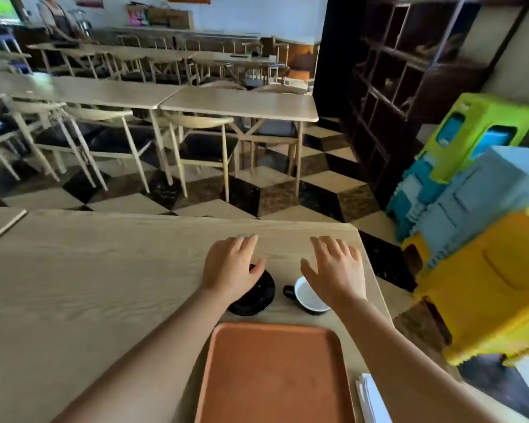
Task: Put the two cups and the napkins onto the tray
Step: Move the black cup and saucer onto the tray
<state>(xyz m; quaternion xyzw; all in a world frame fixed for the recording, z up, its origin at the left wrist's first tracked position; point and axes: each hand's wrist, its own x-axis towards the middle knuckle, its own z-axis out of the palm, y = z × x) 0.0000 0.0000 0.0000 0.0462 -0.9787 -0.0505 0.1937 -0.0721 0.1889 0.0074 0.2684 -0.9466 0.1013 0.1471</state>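
Orange and bare, the tray (275, 377) is seen in the lower centre of the head view on the pale wooden surface (89, 285); nothing has been placed on it yet, so the task is judged to be at its start. Both hands are held flat with fingers spread, gripping nothing. The left hand (231, 267) hovers over a black saucer (254, 297) just above the tray's far edge; a cup is presumably under the palm, but only a dark sliver can be made out there. The right hand (336, 270) is poised over the second cup (309, 294), black outside and white inside, its handle turned toward the saucer. The next move is judged to call for each hand to be lowered and closed on its cup, then drawn back toward the tray.

The napkins (371, 398) are glimpsed as a white stack at the lower right, partly covered by the right forearm and cut off by the frame's bottom edge. Whether the saucer's cup is upright cannot be told.
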